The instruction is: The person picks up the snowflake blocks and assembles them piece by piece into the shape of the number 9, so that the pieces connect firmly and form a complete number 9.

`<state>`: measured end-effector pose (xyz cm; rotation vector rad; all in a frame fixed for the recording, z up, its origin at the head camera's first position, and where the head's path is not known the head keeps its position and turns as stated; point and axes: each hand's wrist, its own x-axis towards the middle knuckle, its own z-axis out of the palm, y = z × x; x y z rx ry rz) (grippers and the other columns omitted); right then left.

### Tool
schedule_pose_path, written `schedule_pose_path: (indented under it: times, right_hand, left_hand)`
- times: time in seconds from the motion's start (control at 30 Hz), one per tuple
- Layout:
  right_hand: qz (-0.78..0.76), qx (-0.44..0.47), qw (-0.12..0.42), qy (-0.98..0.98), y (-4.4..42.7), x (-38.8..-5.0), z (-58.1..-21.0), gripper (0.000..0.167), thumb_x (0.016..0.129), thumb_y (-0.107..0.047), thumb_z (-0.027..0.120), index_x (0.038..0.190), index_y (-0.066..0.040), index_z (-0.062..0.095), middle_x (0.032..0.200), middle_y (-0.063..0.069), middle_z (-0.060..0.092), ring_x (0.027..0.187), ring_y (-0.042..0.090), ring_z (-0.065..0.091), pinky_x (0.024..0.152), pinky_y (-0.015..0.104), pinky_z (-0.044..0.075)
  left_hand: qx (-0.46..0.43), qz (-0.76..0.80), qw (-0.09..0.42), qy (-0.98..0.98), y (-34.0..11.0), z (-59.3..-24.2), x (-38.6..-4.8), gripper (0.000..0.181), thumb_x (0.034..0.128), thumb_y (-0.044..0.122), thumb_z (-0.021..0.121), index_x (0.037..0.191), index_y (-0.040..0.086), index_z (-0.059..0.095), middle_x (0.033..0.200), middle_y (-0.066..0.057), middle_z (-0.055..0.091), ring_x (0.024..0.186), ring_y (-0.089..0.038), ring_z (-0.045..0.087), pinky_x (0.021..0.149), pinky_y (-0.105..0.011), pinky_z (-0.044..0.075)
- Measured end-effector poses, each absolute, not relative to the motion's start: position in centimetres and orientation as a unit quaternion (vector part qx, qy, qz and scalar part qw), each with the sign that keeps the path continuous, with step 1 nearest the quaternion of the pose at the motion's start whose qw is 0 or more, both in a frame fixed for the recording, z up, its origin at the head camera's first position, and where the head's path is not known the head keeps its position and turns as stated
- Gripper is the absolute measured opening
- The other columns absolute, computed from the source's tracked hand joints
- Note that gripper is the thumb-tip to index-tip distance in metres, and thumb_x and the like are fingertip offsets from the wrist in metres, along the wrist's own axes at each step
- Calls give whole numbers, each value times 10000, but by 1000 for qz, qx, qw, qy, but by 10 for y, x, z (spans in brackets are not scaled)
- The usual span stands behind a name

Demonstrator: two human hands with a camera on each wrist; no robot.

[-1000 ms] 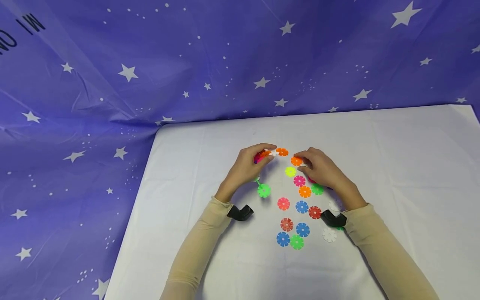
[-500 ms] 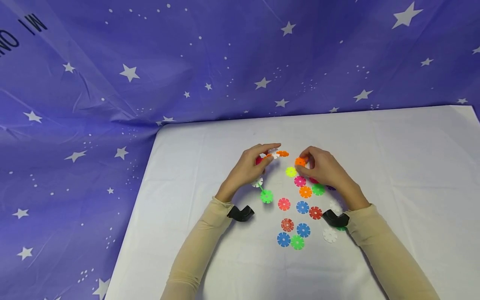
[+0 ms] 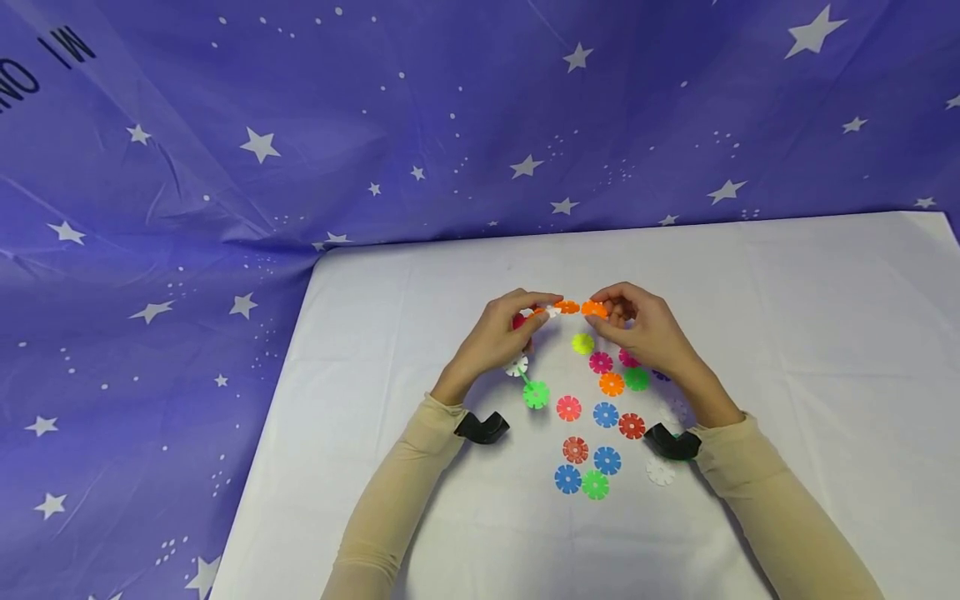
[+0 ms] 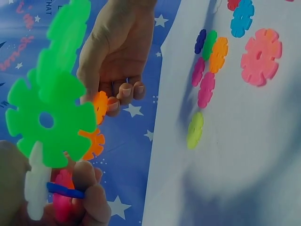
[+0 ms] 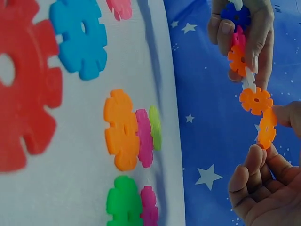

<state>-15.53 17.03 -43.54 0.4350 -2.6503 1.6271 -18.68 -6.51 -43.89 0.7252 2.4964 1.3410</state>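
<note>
My left hand (image 3: 498,333) grips a chain of slotted plastic snowflake discs. Its visible pieces include a green disc (image 4: 26,108), a white disc (image 4: 37,188), a blue disc (image 5: 231,18) and an orange end disc (image 5: 249,100). The green end (image 3: 536,395) hangs below the left hand. Between thumb and fingers, my right hand (image 3: 651,333) pinches a single orange disc (image 5: 266,134). In the right wrist view its edge meets the chain's orange end disc; whether their slots interlock I cannot tell. Part of the chain is hidden behind the left fingers.
Loose discs lie on the white tablecloth (image 3: 390,333) below the hands: a yellow one (image 3: 582,343), a pink one (image 3: 601,362), several blue, red, green and white ones. A purple star-patterned cloth (image 3: 450,108) hangs behind the table. Black wrist mounts (image 3: 482,427) sit at both cuffs.
The right hand has taken hold of the orange disc and brought it up and left to the chain's end. The chain's green end has swung slightly down and right.
</note>
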Motion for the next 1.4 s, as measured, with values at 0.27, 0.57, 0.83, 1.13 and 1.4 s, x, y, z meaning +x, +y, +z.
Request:
schedule_pose_path:
  times: [0.27, 0.57, 0.83, 1.13, 1.4]
  right_hand:
    - [509, 131, 13, -851, 171, -161, -451, 276, 868, -29, 721, 1117, 40, 623, 826, 117, 554, 711, 155, 478, 603, 191, 402]
    - [521, 146, 26, -840, 174, -166, -462, 302, 856, -117, 760, 1130, -42, 656, 857, 67, 596, 720, 149, 519, 634, 197, 443]
    - [519, 178, 57, -834, 174, -167, -464, 298, 829, -41, 768, 1116, -44, 689, 889, 24, 619, 730, 108, 541, 718, 175, 491]
    - [536, 184, 39, -823, 171, -165, -462, 349, 838, -23, 753, 1182, -36, 694, 1002, 83, 680, 803, 122, 550, 829, 92, 472]
    - [564, 192, 18, -803, 172, -164, -463, 365, 840, -8, 742, 1198, -49, 686, 1016, 75, 668, 839, 124, 553, 831, 122, 479]
  left_hand:
    - [250, 445, 100, 854, -64, -439, -185, 299, 1002, 188, 565, 1289, 216, 645, 1083, -31, 626, 548, -108, 591, 579, -247, 504]
    - [252, 435, 82, 860, -65, -439, -185, 292, 1002, 201, 568, 1280, 215, 652, 1046, -13, 631, 561, -89, 588, 618, -241, 498]
    - [262, 442, 69, 855, -63, -440, -185, 273, 997, 192, 577, 1254, 184, 670, 1014, -20, 636, 595, -140, 610, 636, -236, 493]
    - [235, 480, 70, 842, -58, -447, -185, 208, 988, 311, 584, 1112, 181, 688, 1020, -7, 647, 510, -196, 608, 492, -268, 491]
    - [220, 505, 51, 833, -57, -449, -186, 161, 948, 323, 640, 1012, 191, 707, 956, 9, 701, 430, -130, 560, 440, -292, 475]
